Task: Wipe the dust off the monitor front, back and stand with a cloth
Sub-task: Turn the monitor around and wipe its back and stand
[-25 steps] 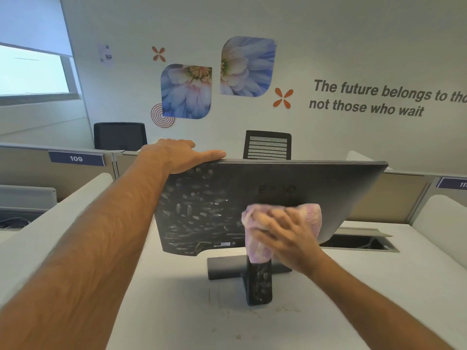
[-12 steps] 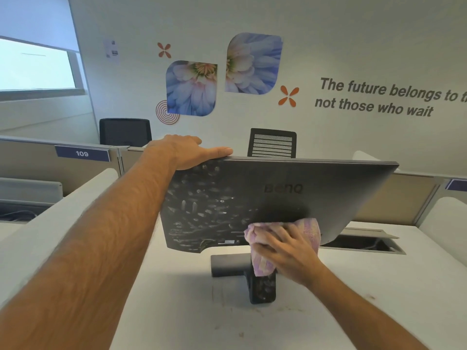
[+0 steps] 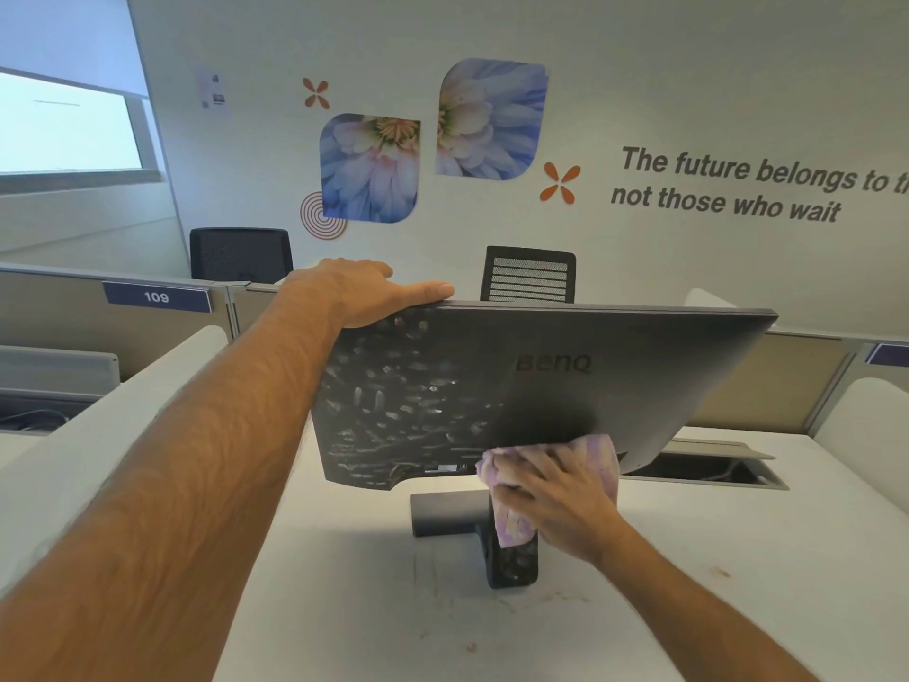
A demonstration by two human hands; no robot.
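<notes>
A dark monitor (image 3: 639, 366) stands on the white desk with its back toward me, the left half speckled with pale dust marks. My left hand (image 3: 359, 295) holds its top left corner, thumb lying along the top edge. My right hand (image 3: 556, 499) presses a pink cloth (image 3: 602, 455) against the lower middle of the back, just above the stand neck (image 3: 514, 563). The cloth hangs down over the neck's top. The stand base (image 3: 442, 516) lies flat on the desk. The screen side is hidden.
The white desk (image 3: 738, 558) carries faint brown smudges near the stand. An open cable hatch (image 3: 708, 467) sits behind the monitor to the right. Low partitions (image 3: 74, 317) and two dark office chairs (image 3: 531, 275) stand beyond.
My right hand has slid the cloth downward from the middle of the back to its lower edge by the stand neck. The left hand has kept its hold on the top corner.
</notes>
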